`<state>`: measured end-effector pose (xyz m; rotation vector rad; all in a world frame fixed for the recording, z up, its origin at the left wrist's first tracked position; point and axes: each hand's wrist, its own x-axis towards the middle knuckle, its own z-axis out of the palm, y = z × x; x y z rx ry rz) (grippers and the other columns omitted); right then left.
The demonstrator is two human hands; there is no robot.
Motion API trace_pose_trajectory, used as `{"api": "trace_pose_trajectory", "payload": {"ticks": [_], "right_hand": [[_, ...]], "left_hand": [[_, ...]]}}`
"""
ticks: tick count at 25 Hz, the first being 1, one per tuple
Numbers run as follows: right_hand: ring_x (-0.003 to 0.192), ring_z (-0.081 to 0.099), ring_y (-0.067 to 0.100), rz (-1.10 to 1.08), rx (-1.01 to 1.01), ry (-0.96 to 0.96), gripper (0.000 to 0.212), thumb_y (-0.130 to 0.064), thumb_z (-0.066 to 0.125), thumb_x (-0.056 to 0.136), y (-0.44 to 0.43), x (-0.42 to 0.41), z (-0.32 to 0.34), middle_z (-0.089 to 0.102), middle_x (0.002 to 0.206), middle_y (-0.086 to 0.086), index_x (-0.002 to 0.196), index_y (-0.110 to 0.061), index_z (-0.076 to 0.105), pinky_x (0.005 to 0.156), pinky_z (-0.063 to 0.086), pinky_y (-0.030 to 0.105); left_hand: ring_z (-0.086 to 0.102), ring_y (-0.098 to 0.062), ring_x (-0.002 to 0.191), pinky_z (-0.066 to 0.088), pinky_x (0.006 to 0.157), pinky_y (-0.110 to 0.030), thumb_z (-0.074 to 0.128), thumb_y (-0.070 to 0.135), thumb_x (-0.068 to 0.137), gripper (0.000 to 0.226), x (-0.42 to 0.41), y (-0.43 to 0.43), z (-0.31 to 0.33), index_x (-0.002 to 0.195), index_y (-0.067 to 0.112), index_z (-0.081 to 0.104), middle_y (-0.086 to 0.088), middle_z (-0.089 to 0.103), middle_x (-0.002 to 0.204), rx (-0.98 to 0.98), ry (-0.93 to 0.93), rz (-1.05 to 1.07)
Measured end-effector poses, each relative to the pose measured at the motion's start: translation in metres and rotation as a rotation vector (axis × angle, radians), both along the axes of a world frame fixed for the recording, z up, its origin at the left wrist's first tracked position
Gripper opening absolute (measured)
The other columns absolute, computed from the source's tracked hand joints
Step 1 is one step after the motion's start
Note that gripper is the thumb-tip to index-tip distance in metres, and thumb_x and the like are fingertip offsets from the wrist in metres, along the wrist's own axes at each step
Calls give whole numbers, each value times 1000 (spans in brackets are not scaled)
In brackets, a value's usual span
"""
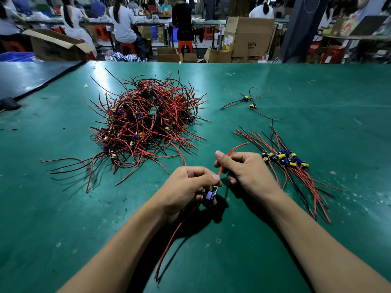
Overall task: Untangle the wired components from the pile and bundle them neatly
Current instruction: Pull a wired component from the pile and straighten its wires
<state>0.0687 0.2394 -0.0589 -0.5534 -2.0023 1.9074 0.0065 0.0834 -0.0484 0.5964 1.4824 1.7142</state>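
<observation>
**Green bench mat with wired circuit boards, 1 in hand**

Green mat (317, 98) covers the table. Left hand (188, 185): fingers curled and clamped on 1 small circuit board (210, 193) bearing blue and yellow parts, held just above the mat near the front centre. Right hand (243, 172): thumb and fingers closed in a pinch on the board's upper red wire (237, 146), whose free end arcs away to the right. A lower red wire (169, 240) trails from the board toward the near edge.

Tangled pile (148, 121) of red and black leads lies left of centre. Sorted row (285, 161) lies just right of the right hand, boards together and leads roughly parallel. 2 loose boards (248, 101) lie farther back.

Beyond the table: open cardboard box (57, 46) and blue crate (14, 57), contents not visible.
</observation>
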Motion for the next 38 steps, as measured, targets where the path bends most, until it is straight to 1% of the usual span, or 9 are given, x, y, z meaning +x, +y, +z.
{"api": "trace_pose_trajectory", "payload": {"ticks": [3, 6, 11, 15, 19, 24, 31, 34, 38], "right_hand": [[31, 26, 13, -81, -92, 48, 40, -46, 73, 86, -1, -5, 2, 40, 44, 3, 69, -9, 71, 39, 22, 16], [31, 27, 8, -183, -372, 74, 46, -40, 65, 94, 0, -11, 6, 41, 49, -1, 63, -6, 63, 34, 22, 14], [27, 23, 3, -158, -592, 32, 45, -41, 66, 92, 1, -9, 13, 36, 45, -4, 63, -8, 53, 30, 20, 15], [34, 31, 8, -119, -328, 35, 44, -45, 63, 93, -5, -1, 13, 45, 52, -4, 74, -5, 67, 36, 26, 16], [41, 38, 11, 63, 15, -31, 29, -40, 70, 91, -15, 5, 7, 50, 51, -7, 89, -11, 74, 39, 32, 19], [47, 41, 12, 117, 29, -62, 18, -25, 67, 95, -5, 4, 10, 62, 63, 1, 92, -11, 77, 43, 34, 19], [31, 36, 6, -96, 243, -16, 20, -26, 72, 92, 12, -1, 5, 46, 42, -6, 86, -6, 74, 39, 28, 15], [40, 43, 2, -213, 395, 7, 21, -26, 73, 91, 17, -7, 0, 52, 42, -16, 81, -8, 75, 53, 35, 19], [56, 56, 22, -339, 487, 72, 28, -30, 70, 92, 19, -12, -6, 62, 60, -7, 73, -10, 71, 66, 44, 32]], "left_hand": [[57, -18, 47, 44, 52, -24, 69, 17, 75, 13, -1, -1, 2, 74, 4, 67, -9, 58, 67, -11, 8, -20], [58, -19, 49, 44, 53, -24, 68, 14, 79, 11, 0, -3, 3, 75, 4, 67, -7, 60, 65, -16, 31, -46], [55, -17, 47, 49, 51, -22, 64, 7, 86, 10, -1, -4, -1, 81, 1, 69, -2, 62, 61, -15, 43, -30], [51, -12, 46, 51, 49, -24, 62, 3, 88, 14, -1, 1, -2, 79, 4, 73, -16, 67, 82, -9, -4, 63], [55, -16, 52, 50, 49, -24, 60, 1, 90, 12, -2, 5, -6, 92, -4, 70, -16, 63, 75, 20, -45, 158], [49, -22, 61, 43, 56, -29, 62, 2, 89, 11, -1, 4, -7, 81, 3, 70, -17, 58, 74, 2, 63, 95], [51, -16, 48, 44, 48, -22, 62, 3, 89, 9, -3, 3, -7, 81, 3, 66, -3, 56, 60, -41, 138, 29], [54, -18, 47, 43, 53, -28, 63, 3, 89, 9, -4, 4, -7, 80, 4, 67, -3, 56, 60, -48, 152, 32], [55, -19, 46, 42, 53, -29, 62, 3, 89, 12, -5, 4, -5, 78, 5, 68, -3, 57, 58, -43, 151, 39]]}}
